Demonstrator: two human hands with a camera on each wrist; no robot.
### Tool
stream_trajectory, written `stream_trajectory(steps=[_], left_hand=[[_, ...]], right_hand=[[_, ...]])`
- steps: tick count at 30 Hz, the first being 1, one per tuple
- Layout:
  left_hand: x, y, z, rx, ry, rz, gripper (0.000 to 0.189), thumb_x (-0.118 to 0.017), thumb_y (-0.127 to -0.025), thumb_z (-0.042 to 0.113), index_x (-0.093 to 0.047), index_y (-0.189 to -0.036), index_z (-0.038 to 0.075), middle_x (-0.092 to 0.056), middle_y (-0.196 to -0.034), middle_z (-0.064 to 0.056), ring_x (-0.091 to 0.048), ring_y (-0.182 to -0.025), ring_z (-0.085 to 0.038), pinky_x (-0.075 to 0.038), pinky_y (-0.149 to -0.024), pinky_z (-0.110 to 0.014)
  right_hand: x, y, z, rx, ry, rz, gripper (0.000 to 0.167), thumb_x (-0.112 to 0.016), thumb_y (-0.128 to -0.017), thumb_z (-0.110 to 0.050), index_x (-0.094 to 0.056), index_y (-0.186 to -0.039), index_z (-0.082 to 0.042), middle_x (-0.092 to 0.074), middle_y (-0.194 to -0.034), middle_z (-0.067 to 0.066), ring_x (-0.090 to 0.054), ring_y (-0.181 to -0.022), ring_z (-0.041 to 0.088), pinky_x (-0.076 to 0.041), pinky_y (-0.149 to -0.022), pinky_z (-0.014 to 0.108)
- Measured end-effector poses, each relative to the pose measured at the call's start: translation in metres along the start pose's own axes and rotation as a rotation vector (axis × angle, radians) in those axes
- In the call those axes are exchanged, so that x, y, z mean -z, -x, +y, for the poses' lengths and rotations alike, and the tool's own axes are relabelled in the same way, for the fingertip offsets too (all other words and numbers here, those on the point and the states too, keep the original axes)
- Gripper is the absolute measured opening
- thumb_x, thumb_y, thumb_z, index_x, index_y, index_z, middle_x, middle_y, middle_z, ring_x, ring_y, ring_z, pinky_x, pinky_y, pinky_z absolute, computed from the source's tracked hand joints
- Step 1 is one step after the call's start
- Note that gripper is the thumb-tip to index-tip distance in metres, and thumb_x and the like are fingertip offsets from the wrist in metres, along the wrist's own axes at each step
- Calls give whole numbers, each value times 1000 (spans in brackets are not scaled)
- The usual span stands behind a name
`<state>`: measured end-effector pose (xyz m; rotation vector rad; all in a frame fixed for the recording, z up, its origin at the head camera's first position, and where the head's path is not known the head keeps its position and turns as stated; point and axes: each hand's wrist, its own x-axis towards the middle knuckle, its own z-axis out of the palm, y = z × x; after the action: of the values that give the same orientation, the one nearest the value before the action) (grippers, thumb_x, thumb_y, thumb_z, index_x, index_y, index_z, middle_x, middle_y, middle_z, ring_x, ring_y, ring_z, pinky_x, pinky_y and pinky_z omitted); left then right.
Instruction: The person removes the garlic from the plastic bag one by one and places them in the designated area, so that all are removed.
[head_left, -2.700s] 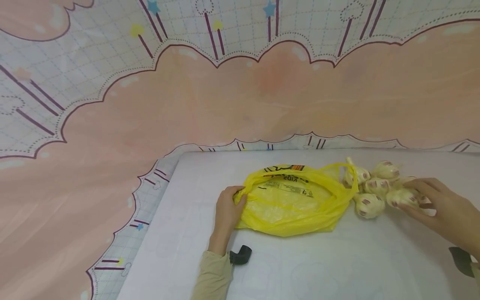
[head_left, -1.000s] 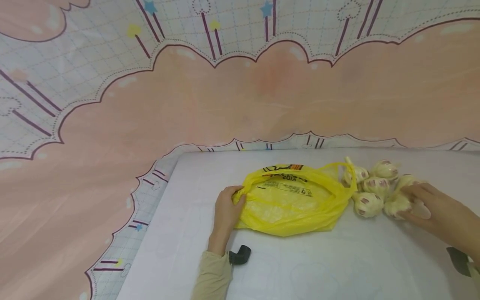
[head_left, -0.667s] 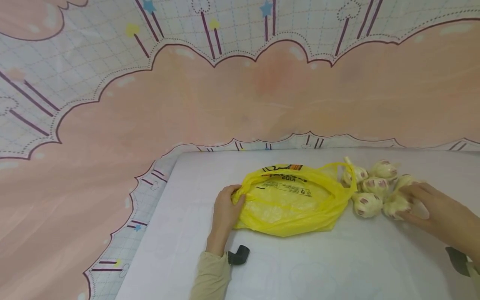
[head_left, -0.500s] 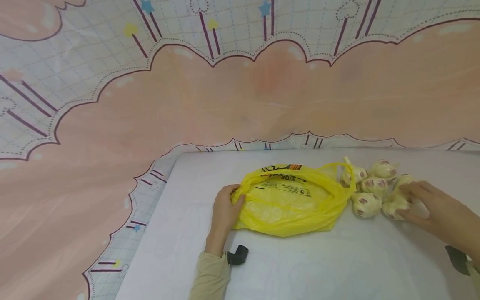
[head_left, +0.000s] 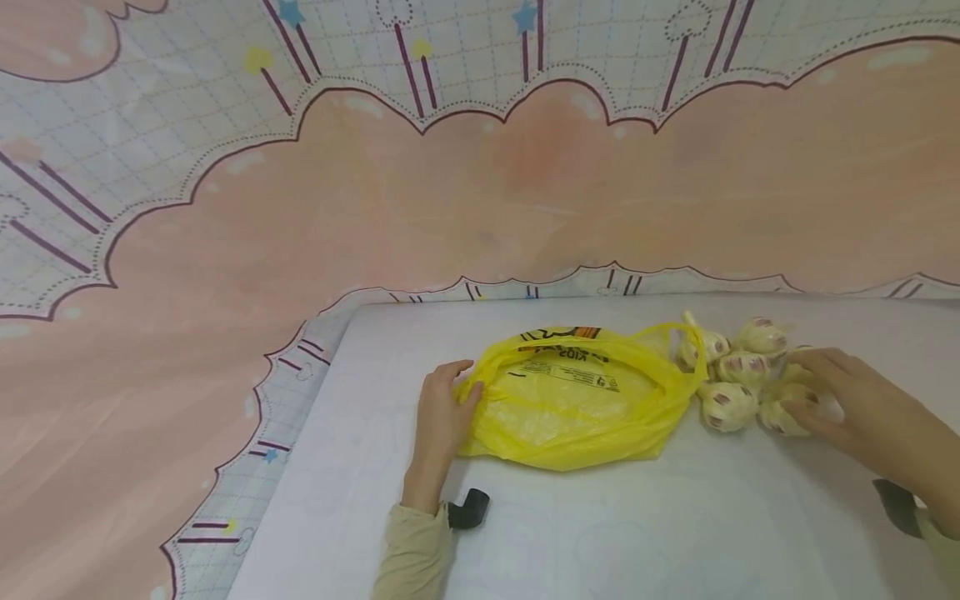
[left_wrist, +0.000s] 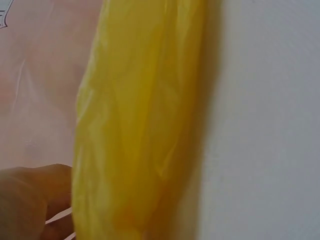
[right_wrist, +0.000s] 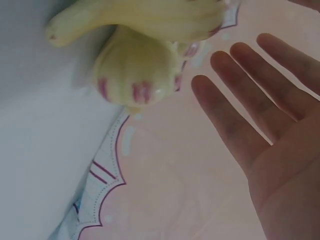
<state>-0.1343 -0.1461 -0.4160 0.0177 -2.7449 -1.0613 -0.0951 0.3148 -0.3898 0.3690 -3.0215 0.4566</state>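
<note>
My left hand (head_left: 442,408) is at the left end of a yellow plastic bag (head_left: 570,417), fingers loosely extended with fingertips right at its rim. In the left wrist view the yellow bag (left_wrist: 135,120) hides part of that left hand (left_wrist: 30,200). The bag lies on its side, mouth spread wide, black print showing. Just right of it sits a cluster of several garlic bulbs (head_left: 742,367) with purplish patches. My right hand (head_left: 862,408) overlaps the nearest bulbs; its wrist view shows straight, spread fingers (right_wrist: 245,100) apart from a garlic bulb (right_wrist: 135,70).
A white tabletop (head_left: 600,533) lies under everything, ending at the back against a pink and white patterned cloth (head_left: 525,200). One bag handle (head_left: 701,350) loops over the leftmost garlic bulb. A dark wrist mount (head_left: 471,510) sticks out from the left forearm.
My right hand has moved the nearest bulb slightly and then loosened its fingers. My left fingers have eased from the bag's rim. The whole scene has shifted slightly left in the head view.
</note>
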Motion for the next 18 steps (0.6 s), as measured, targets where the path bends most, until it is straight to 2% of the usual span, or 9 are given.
stream_trajectory(steps=[2,8,14,18], left_hand=[[4,0,1,-11,11,5,38,-69,-93,16,-62,-129,7,-63,-127,-12,-56,-117,-31,-47,-102,-47],[19,-1,10,-89,13,27,40,-69,-93,15,-60,-132,8,-63,-126,-12,-57,-115,-32,-49,-99,-45],[32,-2,24,-192,-58,51,41,-69,-94,16,-59,-133,10,-61,-131,-8,-53,-121,-28,-45,-106,-44],[39,-1,33,-253,-104,56,44,-70,-94,18,-58,-135,12,-58,-136,-6,-50,-126,-26,-41,-111,-42]], right_hand=[[2,-2,-3,14,-8,23,58,-74,-89,-24,-47,-133,3,-47,-129,34,-46,-113,53,-42,-86,73],[8,-5,-13,138,-71,181,60,-78,-84,-13,-49,-133,4,-52,-128,31,-49,-114,49,-44,-85,68],[16,-11,-30,95,-136,119,62,-69,-94,-25,-42,-145,-2,-45,-139,31,-43,-121,50,-39,-89,71],[20,-14,-43,64,-158,109,67,-68,-94,-30,-39,-149,-6,-41,-145,29,-40,-126,50,-37,-93,73]])
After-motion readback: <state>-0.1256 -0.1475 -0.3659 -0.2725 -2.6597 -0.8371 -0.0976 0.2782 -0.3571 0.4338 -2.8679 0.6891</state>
